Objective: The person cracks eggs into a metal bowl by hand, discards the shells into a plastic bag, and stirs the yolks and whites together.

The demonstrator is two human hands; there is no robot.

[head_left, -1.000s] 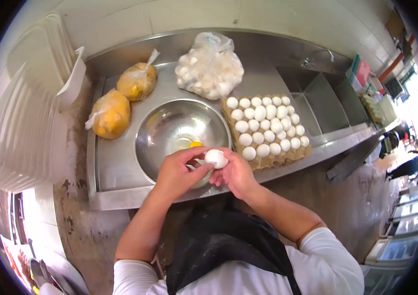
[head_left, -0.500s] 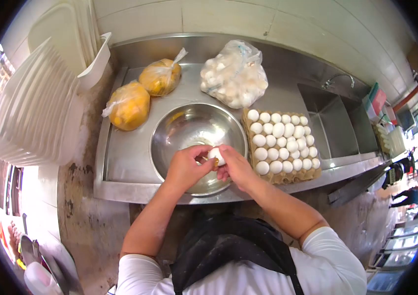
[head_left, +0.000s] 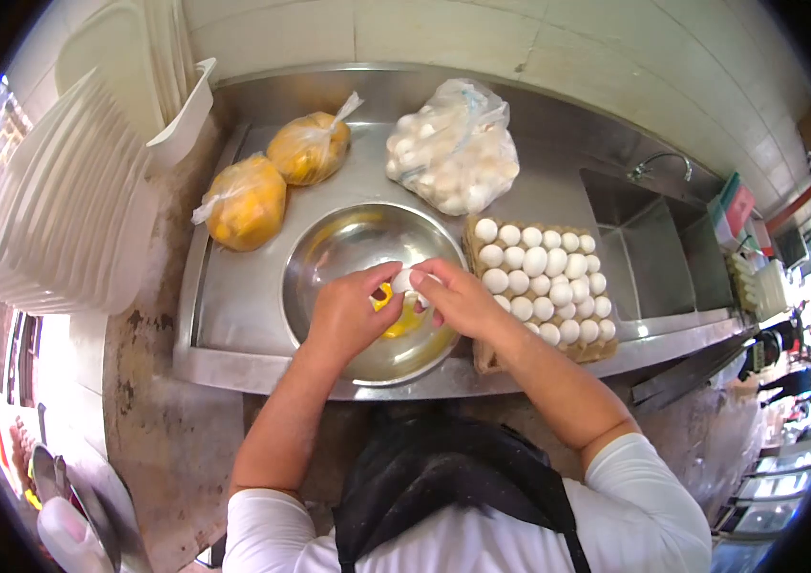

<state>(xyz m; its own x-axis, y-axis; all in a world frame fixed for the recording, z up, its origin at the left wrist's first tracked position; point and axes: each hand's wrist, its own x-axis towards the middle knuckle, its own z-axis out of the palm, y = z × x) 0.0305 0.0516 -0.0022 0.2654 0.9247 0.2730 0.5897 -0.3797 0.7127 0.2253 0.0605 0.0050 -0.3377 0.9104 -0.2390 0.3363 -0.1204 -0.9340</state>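
Over the metal bowl, both hands hold a white egg that is cracked open. My left hand grips the egg's left side and my right hand its right side, both with closed fingers. Yellow yolk shows in the bowl beneath them. Right of the bowl, a cardboard tray bears several rows of white eggs, close to my right forearm.
Behind the bowl lies a clear bag of eggs. Two bags of yellow food are at the back left. A sink is at the right. Stacked white trays stand far left.
The egg between my hands has come open, and yellow yolk now shows below it in the bowl. My hands have shifted slightly up. The view has moved a little.
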